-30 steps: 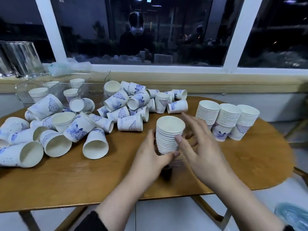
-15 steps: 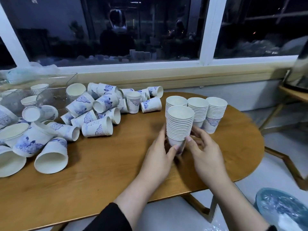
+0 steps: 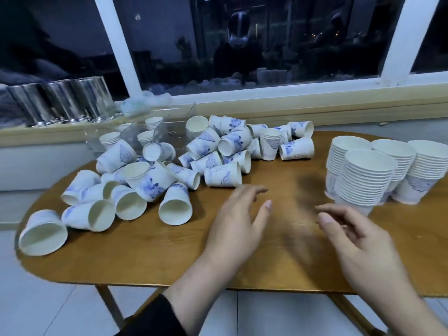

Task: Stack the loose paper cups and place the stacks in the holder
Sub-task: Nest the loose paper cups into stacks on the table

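both hands empty – left hand [image 3: 238, 220] fingers spread, right hand [image 3: 361, 236] loosely curled beside nearest stack [image 3: 366, 183].

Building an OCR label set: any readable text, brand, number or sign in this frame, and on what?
No text here can be read.
Loose paper cups: small dark print under the blue pattern, too small and blurred to read.
Stacked cups: blue pattern only, no legible print.
Clear holder: no label visible.
Metal cans on the sill: no legible marking.
Window: reflections only, no sign.
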Available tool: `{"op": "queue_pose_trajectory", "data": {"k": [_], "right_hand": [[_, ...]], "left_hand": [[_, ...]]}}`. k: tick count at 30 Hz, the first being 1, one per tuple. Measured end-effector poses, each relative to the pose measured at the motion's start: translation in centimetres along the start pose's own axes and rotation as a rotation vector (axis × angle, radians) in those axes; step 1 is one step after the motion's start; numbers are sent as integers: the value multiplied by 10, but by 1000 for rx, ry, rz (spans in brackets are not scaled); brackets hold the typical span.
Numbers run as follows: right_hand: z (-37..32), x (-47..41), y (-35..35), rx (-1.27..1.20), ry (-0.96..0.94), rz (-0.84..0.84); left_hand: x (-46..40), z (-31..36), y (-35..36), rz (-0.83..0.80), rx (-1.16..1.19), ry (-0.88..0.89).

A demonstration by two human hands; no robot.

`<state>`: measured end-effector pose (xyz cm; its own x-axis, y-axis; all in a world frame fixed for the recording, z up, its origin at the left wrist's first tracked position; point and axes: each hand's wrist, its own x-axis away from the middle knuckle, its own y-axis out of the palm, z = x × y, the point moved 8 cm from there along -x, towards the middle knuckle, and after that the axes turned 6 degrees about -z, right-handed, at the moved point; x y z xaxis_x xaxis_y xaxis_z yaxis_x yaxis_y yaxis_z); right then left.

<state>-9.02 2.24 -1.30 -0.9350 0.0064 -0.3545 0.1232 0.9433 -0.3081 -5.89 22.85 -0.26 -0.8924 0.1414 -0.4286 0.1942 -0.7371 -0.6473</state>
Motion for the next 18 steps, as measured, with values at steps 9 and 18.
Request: {"op": "queue_pose_trajectory", "data": {"k": [9,18], "right_hand": [[19,-40,127,294,119,-370],[35,-123,168,67,216,-94]], "left_hand": [[18,-99,-118,118,-522,-208],[15,-124,-120,130,-476,-255]]}}
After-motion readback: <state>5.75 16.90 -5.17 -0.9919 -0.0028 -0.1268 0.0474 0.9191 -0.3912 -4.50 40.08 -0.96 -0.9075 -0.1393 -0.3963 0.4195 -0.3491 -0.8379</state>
